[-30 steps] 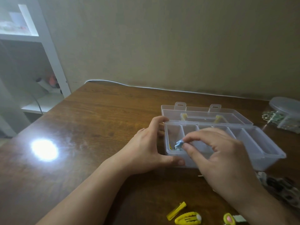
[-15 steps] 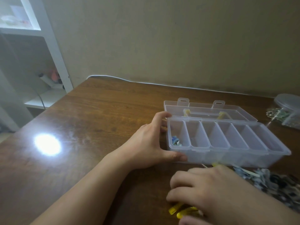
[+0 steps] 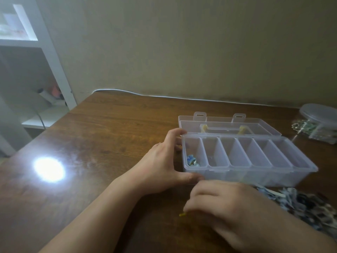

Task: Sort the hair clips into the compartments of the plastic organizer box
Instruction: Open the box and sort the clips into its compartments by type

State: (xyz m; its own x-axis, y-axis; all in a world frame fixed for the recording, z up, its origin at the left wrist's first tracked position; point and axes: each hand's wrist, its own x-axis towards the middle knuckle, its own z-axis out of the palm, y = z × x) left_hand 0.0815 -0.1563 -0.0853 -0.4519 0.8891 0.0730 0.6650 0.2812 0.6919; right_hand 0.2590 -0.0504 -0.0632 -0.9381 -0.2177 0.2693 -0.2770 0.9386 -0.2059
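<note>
The clear plastic organizer box (image 3: 237,168) lies open on the brown table, its lid (image 3: 264,127) folded back. A blue hair clip (image 3: 191,160) lies in the leftmost compartment; the other compartments look empty. My left hand (image 3: 160,167) grips the box's left end, thumb on the front wall and fingers on the back. My right hand (image 3: 228,207) is curled just in front of the box, blurred, with the tip of a yellow hair clip (image 3: 182,214) sticking out from under its fingertips. A pile of dark and white hair clips (image 3: 310,207) lies to its right.
A round lidded plastic container (image 3: 321,114) with a beaded item (image 3: 302,126) beside it stands at the back right. A white shelf unit (image 3: 54,70) rises past the table's left edge. A white cable (image 3: 164,96) runs along the wall. A lamp glare (image 3: 49,169) marks the tabletop at the left.
My right hand dropped the blue clip in the leftmost compartment, pulled back to the yellow clips near the front edge, and closed over one. My left hand stayed on the box.
</note>
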